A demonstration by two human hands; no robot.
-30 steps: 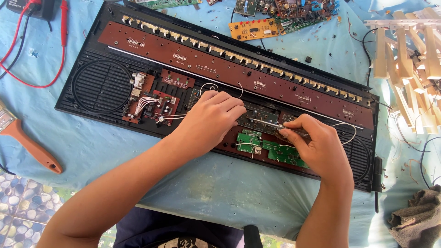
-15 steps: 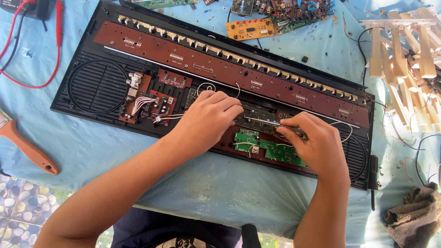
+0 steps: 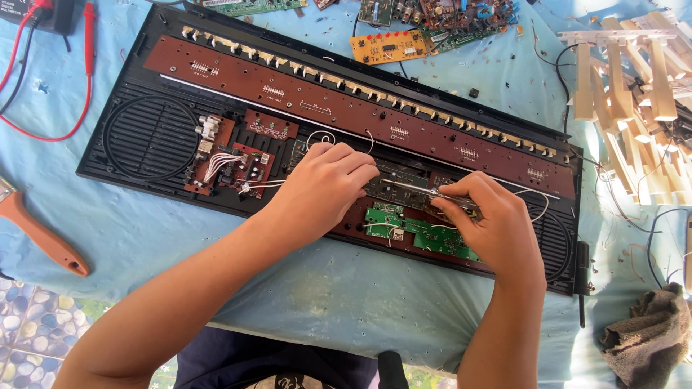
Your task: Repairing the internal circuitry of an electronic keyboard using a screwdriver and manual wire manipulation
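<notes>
Right hand (image 3: pixel 497 223) fingers clamped on screwdriver (image 3: pixel 422 189) handle, frame centre; left hand (image 3: pixel 328 184) fingers curled together steadying tip on keyboard shell (image 3: pixel 144 173); screwdriver light, stiff; boards likely fragile

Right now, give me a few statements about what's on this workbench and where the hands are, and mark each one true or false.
1. The right hand holds a screwdriver over the opened keyboard case. True.
2. The left hand rests on the orange-handled tool. False: that tool lies apart at the table's left edge; the left hand is inside the case by the screwdriver tip.
3. A green circuit board sits just below the right hand's fingers. True.
4. The loose white keys are piled left of the case. False: they lie at the right.
5. A grey rag lies at the lower right. True.
</notes>
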